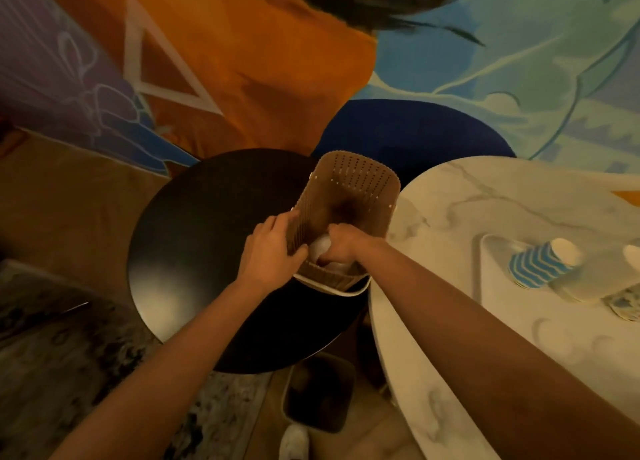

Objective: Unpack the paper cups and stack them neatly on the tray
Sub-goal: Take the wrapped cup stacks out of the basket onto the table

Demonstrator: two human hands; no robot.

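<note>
1. A brown perforated basket [360,182] is seen at the right edge of the dark round bench [207,217], just beside the left edge of the marble bench [467,200].
2. The basket's left wall is gripped by the left hand [270,251]: the thumb is laid over the rim and the fingers are spread on the outside.
3. The right hand [341,248] is lowered inside the basket at its near end, and its fingers are curled on a white bundle [320,246]. Whether the bundle holds cups cannot be told.
4. A pale tray [491,251] is set on the marble bench, well in from that bench's left edge.
5. On the tray, a stack of blue-and-white wavy paper cups [540,265] is stood upside down, with a plain white stack [571,286] touching it on the right.
6. A third, patterned stack [627,303] is cut off by the right side of the view.
7. A dark bin [318,394] is seen on the floor below the near edges of both benches, with a white shoe [294,442] just beside it.
8. A painted mural wall [242,61] is seen beyond both benches.
</note>
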